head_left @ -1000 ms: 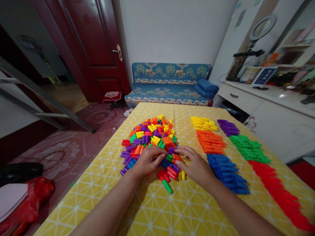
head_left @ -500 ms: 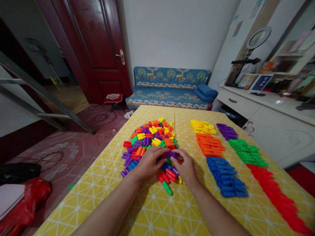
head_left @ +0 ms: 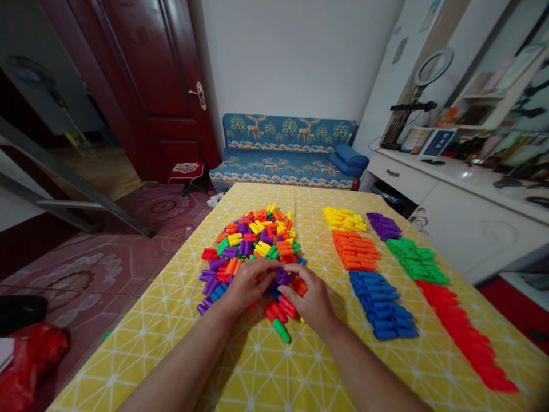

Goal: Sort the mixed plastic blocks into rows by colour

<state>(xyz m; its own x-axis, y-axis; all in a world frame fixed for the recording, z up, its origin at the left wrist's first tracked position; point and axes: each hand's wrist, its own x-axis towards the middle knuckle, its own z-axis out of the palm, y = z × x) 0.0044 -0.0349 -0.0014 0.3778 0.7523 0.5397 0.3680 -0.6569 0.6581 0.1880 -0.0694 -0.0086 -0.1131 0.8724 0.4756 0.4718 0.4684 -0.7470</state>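
Note:
At the near edge of a mixed pile of plastic building pieces, my two hands meet over a purple building piece with round openings. My left hand has its fingers curled against its left side; some fingertips are hidden. On the other side, my right hand pinches around the piece with thumb and fingers. Red pieces and a green piece lie just below the hands. The pile mixes purple, orange, yellow, green, red and blue pieces.
Sorted rows stand on the right: yellow, orange, blue, purple, green and red. A yellow patterned cloth covers the table. Behind are a blue sofa and a white cabinet.
The camera view has shifted, moving the scene slightly left. The purple piece has turned so its openings face me more, and my right thumb and fingers have spread a little wider around it.

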